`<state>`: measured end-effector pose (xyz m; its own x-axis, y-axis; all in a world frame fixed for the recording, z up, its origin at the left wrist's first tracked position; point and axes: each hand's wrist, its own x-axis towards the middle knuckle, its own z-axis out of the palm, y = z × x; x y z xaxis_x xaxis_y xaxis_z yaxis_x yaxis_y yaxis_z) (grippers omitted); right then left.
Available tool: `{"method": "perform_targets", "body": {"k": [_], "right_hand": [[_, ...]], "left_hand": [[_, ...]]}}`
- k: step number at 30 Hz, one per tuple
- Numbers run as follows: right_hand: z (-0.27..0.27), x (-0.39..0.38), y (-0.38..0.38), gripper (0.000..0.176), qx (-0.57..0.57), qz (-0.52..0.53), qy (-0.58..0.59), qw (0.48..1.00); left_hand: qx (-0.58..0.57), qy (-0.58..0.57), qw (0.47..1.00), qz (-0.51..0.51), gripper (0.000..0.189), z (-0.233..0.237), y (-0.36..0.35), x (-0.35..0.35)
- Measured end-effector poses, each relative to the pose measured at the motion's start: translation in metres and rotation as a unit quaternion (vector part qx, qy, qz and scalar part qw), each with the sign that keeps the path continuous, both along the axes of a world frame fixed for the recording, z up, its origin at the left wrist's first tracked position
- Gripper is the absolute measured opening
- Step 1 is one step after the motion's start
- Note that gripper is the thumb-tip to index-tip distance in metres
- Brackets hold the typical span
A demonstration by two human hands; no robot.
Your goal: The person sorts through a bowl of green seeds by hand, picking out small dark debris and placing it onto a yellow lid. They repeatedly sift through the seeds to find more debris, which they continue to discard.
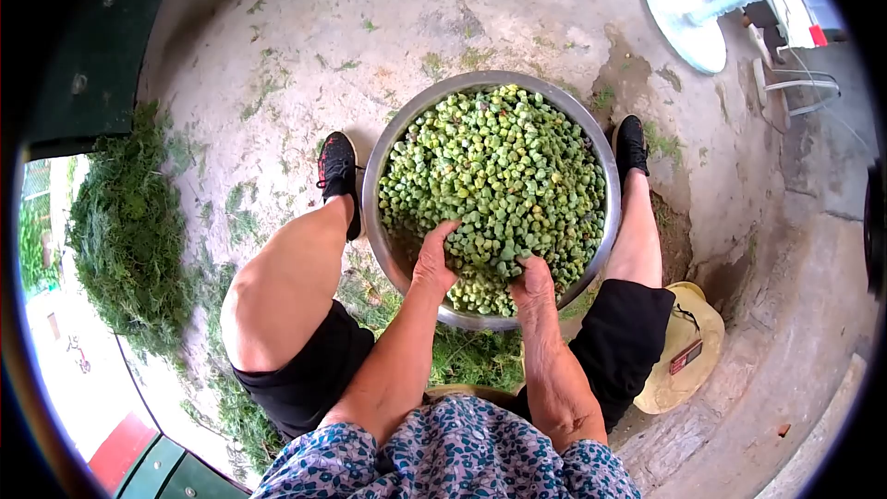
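Note:
A wide steel basin (pixel 385 152) sits on the ground between my feet, heaped with small green pods (pixel 499 166). My left hand (pixel 432 259) is pushed into the near side of the heap, its fingers buried among the pods. My right hand (pixel 533 282) is sunk into the pods beside it, close to the basin's near rim. Both hands' fingertips are hidden by the pods, so whether they hold any is unclear.
My black shoes (pixel 336 171) (pixel 630 143) flank the basin on bare concrete. A pile of green cuttings (pixel 129 231) lies to the left. A straw hat (pixel 688 346) lies by my right thigh. A white fan base (pixel 688 18) stands at the far right.

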<state>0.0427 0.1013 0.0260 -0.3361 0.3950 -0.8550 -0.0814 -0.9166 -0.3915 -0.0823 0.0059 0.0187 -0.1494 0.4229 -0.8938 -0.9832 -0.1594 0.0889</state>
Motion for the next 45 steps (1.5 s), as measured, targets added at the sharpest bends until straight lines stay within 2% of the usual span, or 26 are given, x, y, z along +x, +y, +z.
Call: {"method": "perform_targets", "body": {"k": [1,2,5,6,9,10,13,14,17,18,19,21,23,25,27,29,30,33,34,38,45], "right_hand": [[0.003,-0.001,0.000,0.046,0.008,0.003,0.010,1.000],[0.002,-0.001,0.000,0.050,0.004,0.001,0.020,1.000],[-0.013,0.013,0.004,0.048,0.004,0.062,-0.038,0.997],[0.006,0.006,0.002,0.044,0.020,0.036,0.005,0.999],[0.009,0.006,0.000,0.041,0.043,0.007,-0.090,0.995],[0.003,0.009,0.002,0.054,0.051,0.016,-0.040,0.998],[0.011,0.011,0.006,0.055,0.063,0.078,0.007,0.995],[0.016,0.011,0.005,0.050,0.067,0.077,-0.012,0.995],[0.021,0.012,0.006,0.066,0.073,0.115,-0.040,0.990],[0.043,0.005,0.006,0.072,0.071,0.144,-0.045,0.986],[0.048,0.004,0.006,0.071,0.085,0.170,-0.023,0.982],[0.063,-0.001,0.005,0.066,0.087,0.152,-0.029,0.984],[0.065,-0.001,0.003,0.059,0.102,0.159,-0.018,0.982],[0.072,0.000,0.001,0.059,0.129,0.209,0.013,0.969],[0.078,-0.004,0.001,0.051,0.129,0.195,0.009,0.972],[0.071,-0.001,0.001,0.051,0.156,0.207,0.043,0.965],[0.074,-0.002,0.001,0.050,0.153,0.204,0.048,0.966],[0.082,-0.003,-0.001,0.050,0.161,0.199,0.053,0.965],[0.082,-0.002,-0.001,0.049,0.175,0.200,0.049,0.963],[0.086,0.005,-0.002,0.046,0.214,0.201,0.053,0.954],[0.102,0.016,-0.005,0.045,0.294,0.219,0.026,0.930]], "left_hand": [[0.002,0.000,1.000,-0.007,0.039,-0.001,0.001,-0.001],[0.013,0.027,0.999,-0.016,0.047,-0.010,-0.003,0.001],[0.002,0.038,0.999,-0.034,0.062,-0.002,-0.001,0.001],[0.023,0.057,0.997,-0.045,0.073,-0.005,-0.002,0.001],[0.023,0.084,0.993,-0.075,0.071,0.043,0.008,-0.005],[-0.010,0.092,0.993,-0.067,0.060,0.037,0.008,-0.002],[0.087,0.093,0.990,-0.058,0.051,0.032,0.005,-0.001],[0.064,0.083,0.993,-0.061,0.047,0.019,0.002,0.000],[0.053,0.046,0.996,-0.050,0.046,0.037,0.003,0.002],[0.052,0.045,0.997,-0.037,0.048,0.040,0.001,0.004],[0.050,0.043,0.997,-0.043,0.049,0.044,-0.001,0.006],[0.049,0.035,0.997,-0.051,0.042,0.046,-0.004,0.006],[0.045,0.049,0.996,-0.055,0.043,0.053,-0.005,0.007],[0.048,0.065,0.994,-0.067,0.043,0.056,-0.007,0.005],[0.067,0.072,0.993,-0.063,0.039,0.058,-0.008,0.004],[0.086,0.085,0.991,-0.063,0.039,0.062,-0.011,0.002],[0.100,0.087,0.989,-0.067,0.042,0.043,-0.014,0.002],[-0.024,0.106,0.986,-0.125,0.048,0.047,-0.019,0.001],[0.006,0.123,0.985,-0.120,0.053,0.052,-0.022,0.003],[-0.018,0.154,0.976,-0.152,0.077,0.066,-0.028,0.008],[-0.017,0.218,0.953,-0.209,0.073,0.089,-0.033,0.003]]}}
